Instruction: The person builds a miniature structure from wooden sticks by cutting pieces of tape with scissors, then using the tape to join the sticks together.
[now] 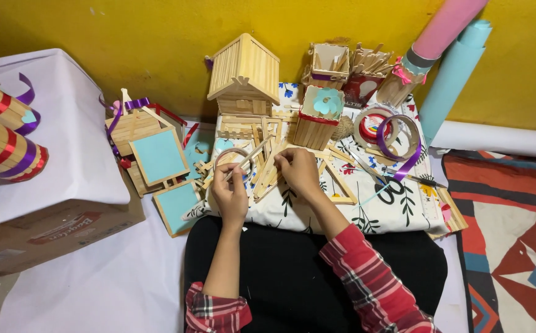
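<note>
**Hands pinch craft sticks over a crowded cloth**

Left hand (231, 196) grips one thin craft stick (247, 159), fingers closed round it; right hand (297, 172) is curled, fingertips pinching the stick frame (266, 172) on the floral cloth (397, 209). Little free room — a stick house (244, 74) and stick box (317, 117) crowd the far edge, two tape rolls (386, 131) sit right. Two more stick boxes (328, 63) by the yellow wall (126, 37) hold loose sticks — uncountable.

stick house (244, 74) ahead, tape rolls (386, 131) right
</note>
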